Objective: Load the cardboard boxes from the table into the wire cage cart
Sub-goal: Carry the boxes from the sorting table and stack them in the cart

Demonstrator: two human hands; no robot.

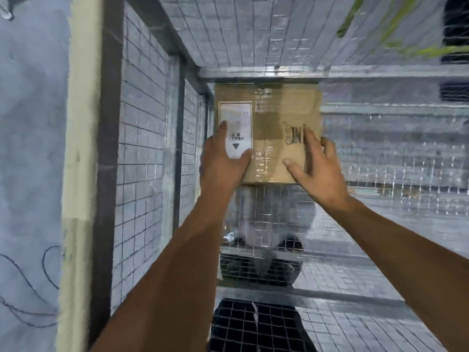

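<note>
Deep in the far left corner of the grey wire-mesh cage cart [142, 123], a brown rectangular cardboard box [269, 128] sits between both hands, its far edge close under a horizontal steel frame bar [330, 71] and its left side near the cart's left wall. Whether it already rests on the mesh floor cannot be told. The left hand [220, 161] clasps the near left corner, thumb laid across a white rectangular paper label [237, 115]. The right hand [319, 171] grips the right edge, thumb on the top face and fingers curled over the side. Holding opposite sides likely keeps the box square while it is tucked tight into the corner, leaving room for others. The label reads "HEAVY", which would explain the two-handed hold. Glossy clear tape [264, 153] runs down the middle seam over matt, slightly scuffed board, beside a black printed logo [291, 135]. The cart walls are thin welded wire in a fine rectangular grid, framed by dark flat bars.
</note>
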